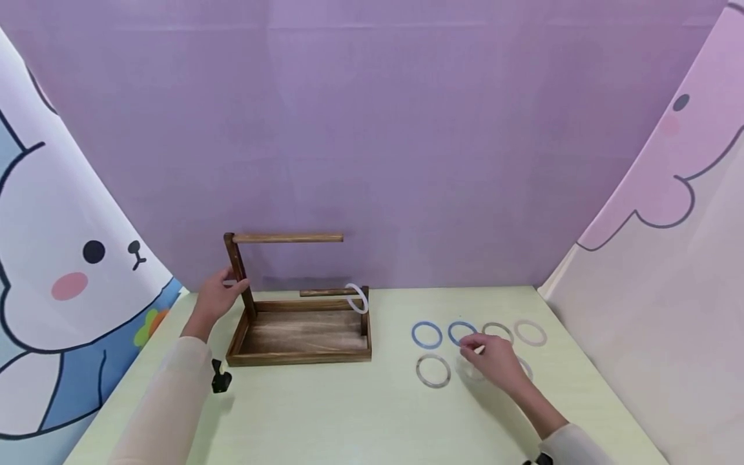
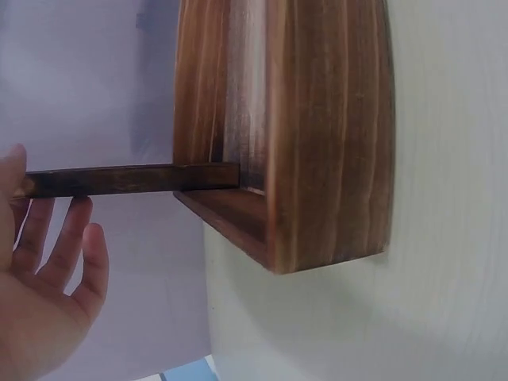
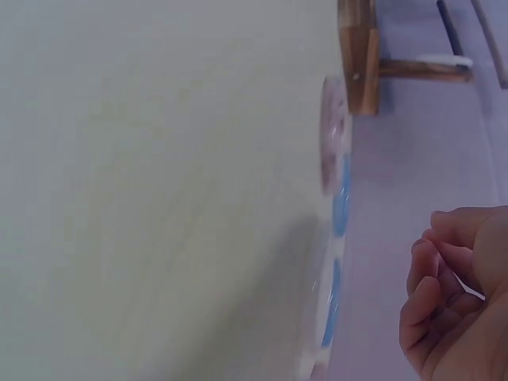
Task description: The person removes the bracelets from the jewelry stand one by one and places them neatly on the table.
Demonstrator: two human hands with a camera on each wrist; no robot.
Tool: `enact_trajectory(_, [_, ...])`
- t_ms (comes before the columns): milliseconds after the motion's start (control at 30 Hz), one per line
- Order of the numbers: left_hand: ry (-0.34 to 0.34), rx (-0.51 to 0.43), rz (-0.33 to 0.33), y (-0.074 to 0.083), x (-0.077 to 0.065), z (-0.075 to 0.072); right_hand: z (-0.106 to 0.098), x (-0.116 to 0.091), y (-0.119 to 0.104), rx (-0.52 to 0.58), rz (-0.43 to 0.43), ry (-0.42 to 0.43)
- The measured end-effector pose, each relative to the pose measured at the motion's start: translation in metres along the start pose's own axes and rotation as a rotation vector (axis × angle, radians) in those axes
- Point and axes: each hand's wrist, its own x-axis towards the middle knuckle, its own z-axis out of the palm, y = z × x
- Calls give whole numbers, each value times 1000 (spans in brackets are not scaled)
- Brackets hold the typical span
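A brown wooden stand has a shallow tray, a tall post with an upper bar, and a shorter post with a lower bar. A pale lilac ring hangs on the lower bar. My left hand grips the tall post, thumb on one side and fingers on the other. Over the rings at the right, my right hand has its fingers curled in and its thumb meeting the index fingertip; nothing shows in that pinch. Beneath it a faint clear ring is partly covered.
Around the right hand lie a blue ring, another blue ring, a grey-green ring, a pinkish ring, a marbled grey ring and a whitish ring. A purple cloth rises behind the table.
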Motion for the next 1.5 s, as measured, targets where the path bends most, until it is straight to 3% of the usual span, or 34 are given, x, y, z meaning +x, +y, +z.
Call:
enact_trajectory(433, [-21,15,-26,-13,0,10,44,35,-58,153,3,1])
enact_trajectory(933, [-39,78,-86,-29,-1,19,77,70,-126,315,-29,-36])
enact_trajectory(1200, [-30,82,-70,-29,-1,26,96,79,-139,384,9,-25])
enact_trajectory(1500, [-22,94,-44,-33,0,27,108,80,-146,389,9,-43])
